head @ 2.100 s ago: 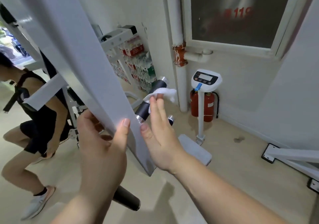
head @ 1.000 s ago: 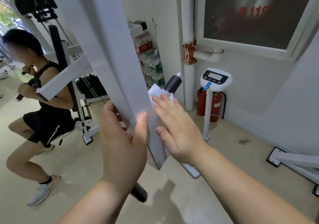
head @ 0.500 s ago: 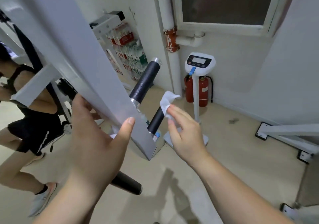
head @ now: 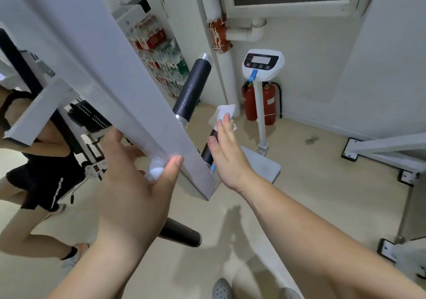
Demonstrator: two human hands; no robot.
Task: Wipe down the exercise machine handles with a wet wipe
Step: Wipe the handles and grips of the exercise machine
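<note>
My left hand (head: pixel 136 190) grips the lower edge of the slanted white machine arm (head: pixel 96 63), thumb over its front face; something small and white shows in the palm. Three black handles stick out near the arm's end: an upper one (head: pixel 192 91), a short lower one (head: pixel 208 150) and one below my left hand (head: pixel 182 232). My right hand (head: pixel 228 153) sits against the short lower handle, thumb on its side. Its fingers hold the white wet wipe (head: pixel 222 113) at the handle's top end, which the wipe hides.
A person (head: pixel 34 160) exercises on a machine at the left. A white standing scale (head: pixel 261 68) and a red fire extinguisher (head: pixel 268 105) stand by the far wall beside a white pipe (head: pixel 227 72). A shelf of bottles (head: pixel 161 56) is behind the arm. White frame feet (head: pixel 380 151) lie at right.
My right hand has moved with the wipe from the upper handle down to the short lower one and closed in against it. My left hand keeps its grip on the white arm.
</note>
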